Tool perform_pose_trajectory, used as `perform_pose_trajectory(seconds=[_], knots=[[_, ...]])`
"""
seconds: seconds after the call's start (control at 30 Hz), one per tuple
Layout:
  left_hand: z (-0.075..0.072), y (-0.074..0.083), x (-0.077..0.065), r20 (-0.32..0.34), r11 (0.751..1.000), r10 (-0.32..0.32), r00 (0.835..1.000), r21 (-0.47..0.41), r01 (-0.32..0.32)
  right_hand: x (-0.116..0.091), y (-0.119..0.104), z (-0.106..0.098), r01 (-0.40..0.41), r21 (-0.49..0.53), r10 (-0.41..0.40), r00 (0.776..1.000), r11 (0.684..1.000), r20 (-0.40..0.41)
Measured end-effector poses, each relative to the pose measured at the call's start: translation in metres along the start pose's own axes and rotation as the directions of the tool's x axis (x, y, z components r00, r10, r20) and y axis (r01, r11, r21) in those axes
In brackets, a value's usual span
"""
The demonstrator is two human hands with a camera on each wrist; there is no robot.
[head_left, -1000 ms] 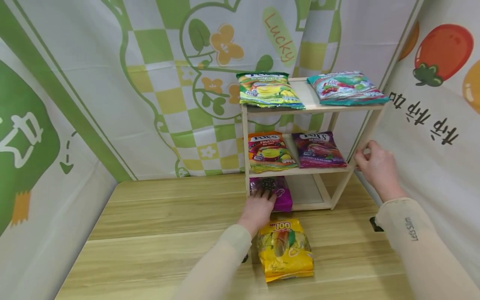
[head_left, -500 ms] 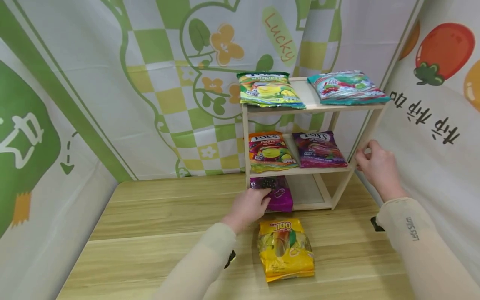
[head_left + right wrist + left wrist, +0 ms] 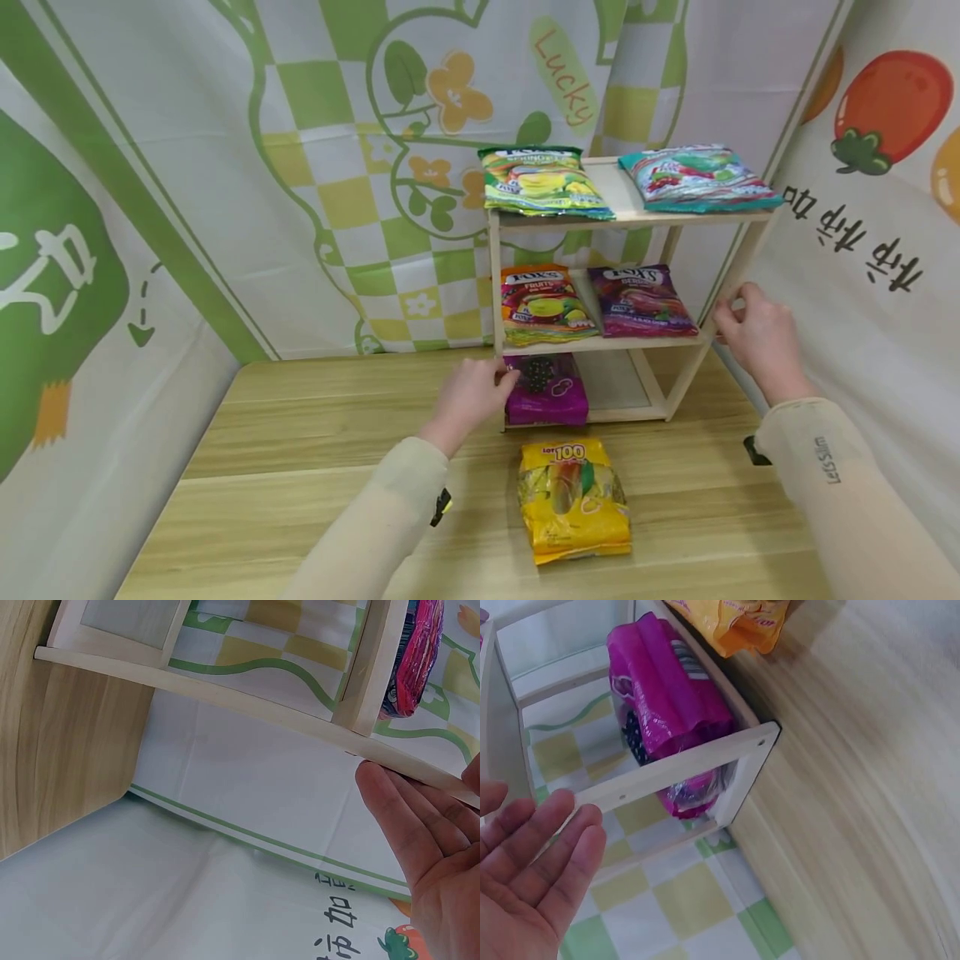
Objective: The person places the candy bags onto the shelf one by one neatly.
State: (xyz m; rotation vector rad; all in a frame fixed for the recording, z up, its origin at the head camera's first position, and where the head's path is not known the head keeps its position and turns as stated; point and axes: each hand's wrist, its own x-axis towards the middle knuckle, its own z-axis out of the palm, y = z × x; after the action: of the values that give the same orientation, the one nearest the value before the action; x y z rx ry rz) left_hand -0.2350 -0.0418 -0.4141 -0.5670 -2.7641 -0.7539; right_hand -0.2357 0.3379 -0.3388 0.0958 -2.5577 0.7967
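A small three-tier wooden shelf (image 3: 637,342) stands on the table. My left hand (image 3: 468,398) is at its left front post, fingers extended and thumb apart in the left wrist view; whether it touches the post is unclear. My right hand (image 3: 761,337) pinches the right front post, thumb on one side and fingers on the other. On the bottom tier, at the left, lies a purple candy bag (image 3: 551,396). In front of the shelf a yellow LOT 100 candy bag (image 3: 573,508) lies on the table.
Two Fox's candy bags, one red-orange (image 3: 543,308) and one dark purple (image 3: 641,300), lie on the middle tier. A green-yellow bag (image 3: 543,183) and a teal bag (image 3: 697,179) rest on top. Printed curtains (image 3: 315,117) surround the wooden table (image 3: 322,442).
My left hand has come off the purple candy bag and moved left to the shelf's left front post. The right hand stays at the right post.
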Motion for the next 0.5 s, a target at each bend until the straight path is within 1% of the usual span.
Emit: perform_pose_trajectory(seconds=[0.17, 0.3, 0.4, 0.5], knots=[[-0.008, -0.003, 0.003, -0.043, 0.997, -0.064, 0.997, -0.037, 0.062, -0.001, 0.0, 0.0, -0.004, 0.006, 0.004, 1.0, 1.0, 0.003], [-0.015, -0.004, 0.005, -0.059, 0.995, -0.091, 0.994, -0.057, 0.087, 0.0, 0.0, 0.0, 0.001, 0.01, -0.001, 1.0, 1.0, -0.006], [-0.018, -0.005, 0.007, -0.038, 0.992, -0.104, 0.994, -0.069, 0.102, 0.0, 0.0, 0.0, 0.003, 0.008, -0.003, 1.0, 1.0, -0.007], [-0.019, -0.007, 0.01, 0.01, 0.989, -0.111, 0.994, -0.1, 0.112, 0.0, 0.0, 0.0, 0.003, 0.002, -0.003, 1.0, 1.0, -0.005]])
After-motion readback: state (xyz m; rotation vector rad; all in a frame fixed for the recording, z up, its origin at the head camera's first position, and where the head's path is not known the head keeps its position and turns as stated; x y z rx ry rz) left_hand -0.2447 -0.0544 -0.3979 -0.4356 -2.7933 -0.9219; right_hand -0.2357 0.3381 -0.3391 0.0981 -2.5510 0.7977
